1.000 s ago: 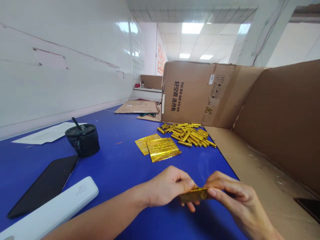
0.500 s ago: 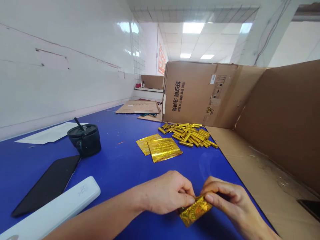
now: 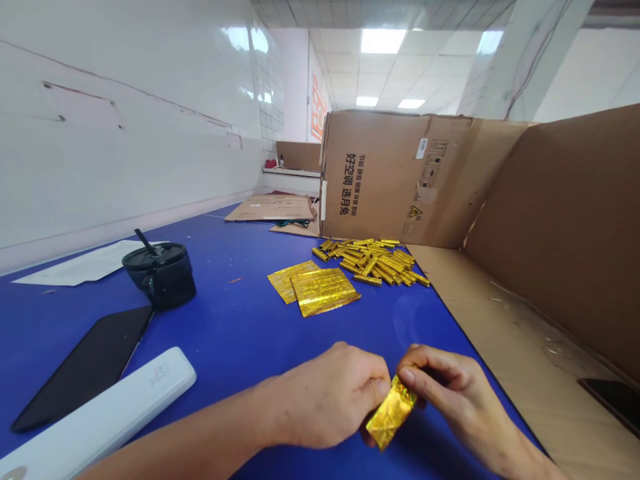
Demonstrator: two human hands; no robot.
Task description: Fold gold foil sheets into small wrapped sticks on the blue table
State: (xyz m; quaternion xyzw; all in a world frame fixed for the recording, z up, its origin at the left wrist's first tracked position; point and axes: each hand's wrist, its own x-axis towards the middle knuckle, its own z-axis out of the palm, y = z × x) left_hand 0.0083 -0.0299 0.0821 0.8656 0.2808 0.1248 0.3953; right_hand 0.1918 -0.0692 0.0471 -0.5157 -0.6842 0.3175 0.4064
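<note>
In the head view, the left hand (image 3: 340, 393), curled nearly closed, and the right hand (image 3: 460, 397), thumb pressed to forefinger, both grip a folded gold foil strip (image 3: 393, 415) over the blue tabletop (image 3: 240, 327). A stretch of blue separates them from two gold foil sheets (image 3: 325, 293). Foil tubes (image 3: 387, 270) reach the table's right edge, along cardboard (image 3: 500, 333).

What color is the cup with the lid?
The cup is a dark, blackish teal; the head view shows it best.
</note>
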